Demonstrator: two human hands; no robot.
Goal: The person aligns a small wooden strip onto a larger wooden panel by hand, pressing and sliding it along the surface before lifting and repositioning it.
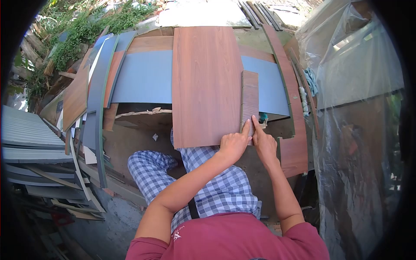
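Note:
A wide brown wood-grain board lies lengthwise in front of me, its near end above my checkered lap. Along its right edge sits a narrow brown strip with small marks on its left side. My left hand rests at the near end of the strip, index finger stretched onto it, the other fingers bent. My right hand is close beside it, its index finger also extended on the strip. The fingertips nearly meet. Whether anything small is under the fingers cannot be made out.
Blue-grey panels lie beneath the board. Long offcuts lean at the left, beside stacked grey sheets. A long brown strip and clear plastic sheeting stand at the right. Green plants grow behind.

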